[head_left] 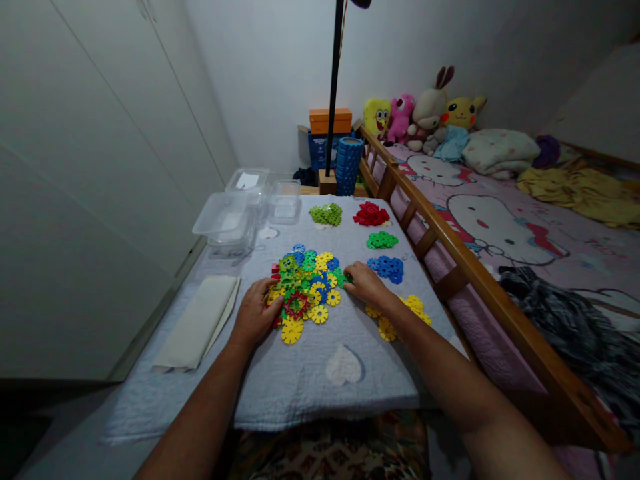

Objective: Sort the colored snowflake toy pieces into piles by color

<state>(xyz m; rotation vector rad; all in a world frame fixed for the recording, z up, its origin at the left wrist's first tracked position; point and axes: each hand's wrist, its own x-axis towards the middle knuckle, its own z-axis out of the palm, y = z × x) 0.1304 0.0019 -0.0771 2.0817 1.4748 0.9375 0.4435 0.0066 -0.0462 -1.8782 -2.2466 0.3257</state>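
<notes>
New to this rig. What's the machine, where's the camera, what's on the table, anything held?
No machine: these are a person's two bare hands. The single picture comes from a camera on their head, looking forward and down.

On the cloth-covered table lies a mixed pile of colourful plastic pieces. Beyond it and to its right are single-colour piles: light green, red, green, blue and yellow. Clear plastic boxes and a folded pale sheet sit on the left.

The left hand is at the mixed pile's left edge; the right hand is by green pieces at its right. Whether either grips a piece, I can't tell.
</notes>
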